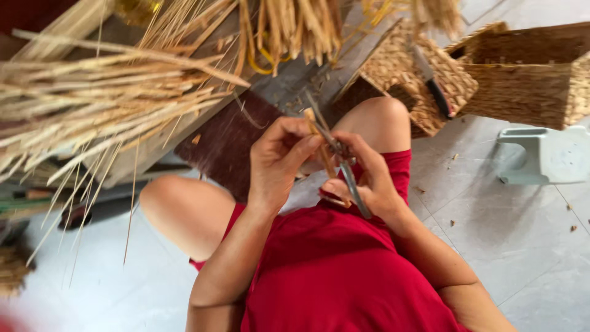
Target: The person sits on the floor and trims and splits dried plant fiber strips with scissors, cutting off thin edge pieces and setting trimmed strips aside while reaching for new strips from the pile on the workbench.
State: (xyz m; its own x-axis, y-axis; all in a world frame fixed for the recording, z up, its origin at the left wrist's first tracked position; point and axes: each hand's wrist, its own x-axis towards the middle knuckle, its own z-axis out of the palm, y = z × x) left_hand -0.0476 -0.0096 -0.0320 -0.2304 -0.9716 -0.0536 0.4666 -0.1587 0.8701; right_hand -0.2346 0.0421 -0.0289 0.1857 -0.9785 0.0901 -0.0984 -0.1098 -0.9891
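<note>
— We are pinching a short, pale tan strip of dried reed (319, 144) between the thumb and fingertips of our left hand (279, 163), and it is standing nearly upright just above our knees. Are we holding it close enough to the cut?

— We are. The fingers (301, 147) are closing firmly on the strip right beside the blades, so it should not be bending away. Our right hand (369, 178) is wrapping the grey metal scissors (341, 160), fingers curled tight around the handles, and the blades are pointing up past our fingertips; we cannot tell whether they are parted, since the picture is blurring there.

— Then we are judging it best to keep the left fingertips just below the blades, never between them, and to be squeezing slowly.

— Agreed. Beyond the fingers, a bundle of long straw-coloured stalks (104, 98) is fanning out past the left hand, and a flat woven basket piece (399, 74) with a dark-handled knife (430, 83) on it is lying beyond the right, beside a square woven straw basket (531, 77).
</note>
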